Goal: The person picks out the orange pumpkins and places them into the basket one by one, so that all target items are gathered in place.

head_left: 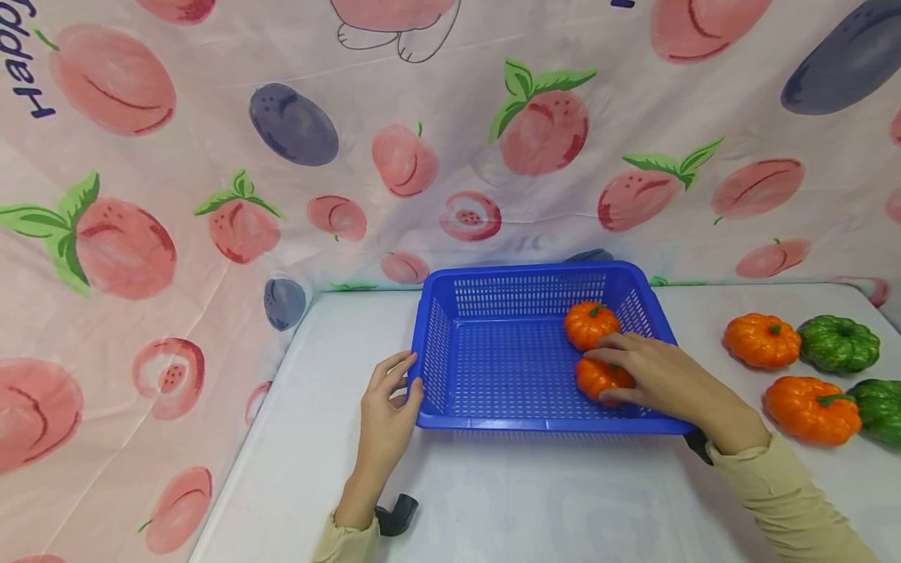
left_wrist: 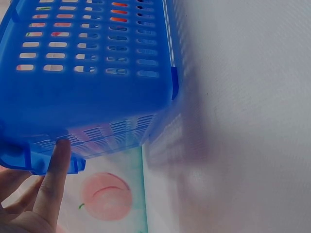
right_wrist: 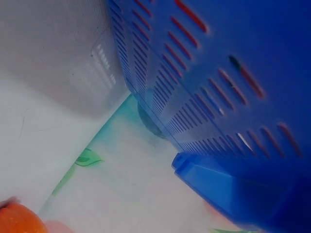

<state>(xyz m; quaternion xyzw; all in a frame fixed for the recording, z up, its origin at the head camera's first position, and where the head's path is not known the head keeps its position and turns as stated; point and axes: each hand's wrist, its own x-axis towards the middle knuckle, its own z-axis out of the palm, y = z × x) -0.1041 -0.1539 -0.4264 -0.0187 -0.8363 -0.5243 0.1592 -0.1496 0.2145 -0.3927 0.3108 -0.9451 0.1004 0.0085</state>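
four pumpkins [head_left: 762, 341] sit right of the blue basket [head_left: 486, 424].

Head cam high, set back, facing forward-down. 2 wrist cams close outside opposite basket [head_left: 535, 424] ends, facing cloth [head_left: 436, 94]. All 3 share basket.

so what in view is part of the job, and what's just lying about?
Likely the job: blue basket, left hand at its rim; front orange pumpkin inside, right hand around it; rear orange pumpkin inside.

Lying about, apparently: two orange pumpkins and two green pumpkins on the table; fruit-print cloth behind.
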